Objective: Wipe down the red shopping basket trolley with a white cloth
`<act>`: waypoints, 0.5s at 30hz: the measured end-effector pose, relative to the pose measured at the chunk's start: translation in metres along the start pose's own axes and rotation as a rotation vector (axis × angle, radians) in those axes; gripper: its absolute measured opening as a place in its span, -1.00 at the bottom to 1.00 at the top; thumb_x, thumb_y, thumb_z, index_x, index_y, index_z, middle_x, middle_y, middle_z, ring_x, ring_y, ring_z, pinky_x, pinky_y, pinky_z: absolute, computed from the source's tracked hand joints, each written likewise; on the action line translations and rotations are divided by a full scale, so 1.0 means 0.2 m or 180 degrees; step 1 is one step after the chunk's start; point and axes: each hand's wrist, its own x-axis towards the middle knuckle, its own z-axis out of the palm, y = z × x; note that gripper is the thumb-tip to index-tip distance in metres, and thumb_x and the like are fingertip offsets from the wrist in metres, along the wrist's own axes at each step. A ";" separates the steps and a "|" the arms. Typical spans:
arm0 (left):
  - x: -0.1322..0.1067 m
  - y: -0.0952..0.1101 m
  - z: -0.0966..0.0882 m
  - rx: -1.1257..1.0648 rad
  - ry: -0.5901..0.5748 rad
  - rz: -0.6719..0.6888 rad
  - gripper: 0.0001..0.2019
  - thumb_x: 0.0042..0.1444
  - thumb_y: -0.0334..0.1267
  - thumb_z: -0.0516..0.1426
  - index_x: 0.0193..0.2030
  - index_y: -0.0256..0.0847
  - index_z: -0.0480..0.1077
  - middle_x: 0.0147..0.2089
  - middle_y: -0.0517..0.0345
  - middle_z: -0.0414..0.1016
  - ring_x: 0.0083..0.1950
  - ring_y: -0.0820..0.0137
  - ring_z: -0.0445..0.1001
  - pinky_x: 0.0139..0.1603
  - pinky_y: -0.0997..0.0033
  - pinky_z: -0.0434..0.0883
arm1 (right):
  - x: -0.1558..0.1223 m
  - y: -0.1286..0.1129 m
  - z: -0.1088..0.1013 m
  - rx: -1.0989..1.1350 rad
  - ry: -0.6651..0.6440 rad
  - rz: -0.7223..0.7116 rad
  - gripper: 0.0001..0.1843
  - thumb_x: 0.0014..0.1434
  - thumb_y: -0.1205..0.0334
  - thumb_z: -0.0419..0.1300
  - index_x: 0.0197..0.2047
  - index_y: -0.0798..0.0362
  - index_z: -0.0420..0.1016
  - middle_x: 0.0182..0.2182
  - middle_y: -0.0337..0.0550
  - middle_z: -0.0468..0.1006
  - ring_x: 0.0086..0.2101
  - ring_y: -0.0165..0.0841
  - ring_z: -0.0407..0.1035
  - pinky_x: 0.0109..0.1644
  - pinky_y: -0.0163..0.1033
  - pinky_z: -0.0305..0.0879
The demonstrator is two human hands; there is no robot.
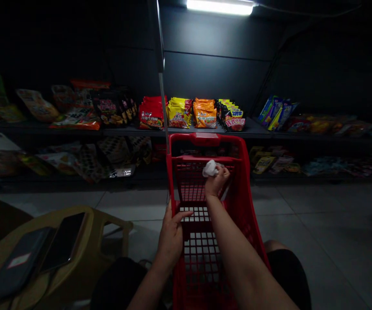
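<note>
A red plastic shopping basket (252,204) with lattice walls and floor stands between my knees, a metal pole rising at its far left corner. My left hand (172,234) grips its left rim, one digit reaching over the inside. Inside the basket, near the far end, my right hand (217,180) is closed around a crumpled white cloth or tissue (210,168). The cloth is close to the far lattice panel (190,183); whether it touches the panel I cannot tell. My right forearm hides part of the basket's inside.
Ahead, a dark shelf (127,131) carries red, yellow and orange noodle packets (205,114) and other snacks. More packets lie on the lower shelf. At left, a tan plastic stool (90,232) holds a phone (64,241) and a dark flat item (19,262). A tube light (220,6) glows above.
</note>
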 end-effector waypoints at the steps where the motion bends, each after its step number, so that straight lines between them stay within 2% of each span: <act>1: 0.00 0.01 0.00 0.0027 0.0007 -0.0003 -0.56 0.16 -0.51 -0.03 -0.08 -0.02 0.60 0.50 0.27 0.02 0.47 0.26 0.12 0.48 0.06 0.11 | -0.05 -0.06 0.04 0.0022 -0.0265 -0.0190 -0.61 0.22 0.32 0.03 0.07 0.08 0.49 0.07 0.11 0.30 0.07 -0.11 0.20 0.21 0.00 0.16; 4: -0.01 0.03 0.00 0.0078 0.0042 -0.0013 -0.55 0.15 -0.51 -0.03 -0.09 -0.01 0.60 0.49 0.26 0.04 0.47 0.24 0.13 0.47 0.05 0.12 | -0.17 -0.21 0.14 0.0161 -0.1315 -0.0960 -0.66 0.21 0.34 0.10 -0.02 -0.09 0.58 -0.03 -0.05 0.42 0.00 -0.16 0.25 0.14 -0.12 0.22; 6: -0.01 0.04 -0.01 0.0114 0.0043 -0.0079 -0.56 0.16 -0.50 -0.04 -0.09 -0.02 0.60 0.49 0.28 0.03 0.47 0.25 0.13 0.48 0.06 0.11 | -0.18 -0.22 0.14 0.0171 -0.1844 -0.1299 -0.65 0.24 0.34 0.07 -0.02 -0.10 0.59 -0.06 -0.07 0.45 -0.01 -0.17 0.26 0.12 -0.15 0.24; 7: -0.01 0.04 -0.01 0.0126 0.0044 -0.0128 -0.57 0.17 -0.48 -0.04 -0.09 -0.03 0.60 0.50 0.29 0.01 0.47 0.26 0.12 0.48 0.07 0.10 | -0.16 -0.19 0.12 0.0137 -0.1900 -0.1279 -0.63 0.25 0.35 0.05 -0.01 -0.08 0.60 -0.07 -0.06 0.46 -0.01 -0.17 0.27 0.13 -0.15 0.23; 8: -0.01 0.05 -0.02 0.0136 0.0048 -0.0169 -0.58 0.18 -0.47 -0.04 -0.10 -0.03 0.60 0.50 0.30 0.00 0.48 0.26 0.11 0.49 0.09 0.09 | -0.13 -0.14 0.08 0.0085 -0.1777 -0.1099 -0.63 0.23 0.36 0.04 -0.03 -0.05 0.60 -0.08 -0.05 0.47 -0.02 -0.18 0.28 0.13 -0.15 0.23; 12: -0.01 0.06 -0.03 0.0151 -0.0001 -0.0120 -0.61 0.20 -0.44 -0.02 -0.12 -0.03 0.60 0.49 0.31 0.01 0.49 0.28 0.09 0.49 0.12 0.08 | 0.00 0.11 -0.10 -0.0200 -0.0790 0.0060 -0.59 0.15 0.36 0.02 0.01 0.07 0.53 -0.06 0.02 0.46 0.00 -0.15 0.33 0.11 -0.09 0.27; 15: -0.02 0.06 -0.02 0.0153 -0.0058 -0.0043 -0.62 0.17 -0.47 -0.01 -0.16 -0.04 0.61 0.49 0.28 0.01 0.47 0.25 0.13 0.48 0.08 0.12 | 0.00 0.18 -0.16 -0.0320 -0.0423 0.0466 -0.48 0.16 0.35 -0.06 0.17 0.14 0.38 -0.04 0.11 0.44 0.04 -0.09 0.33 0.09 -0.01 0.28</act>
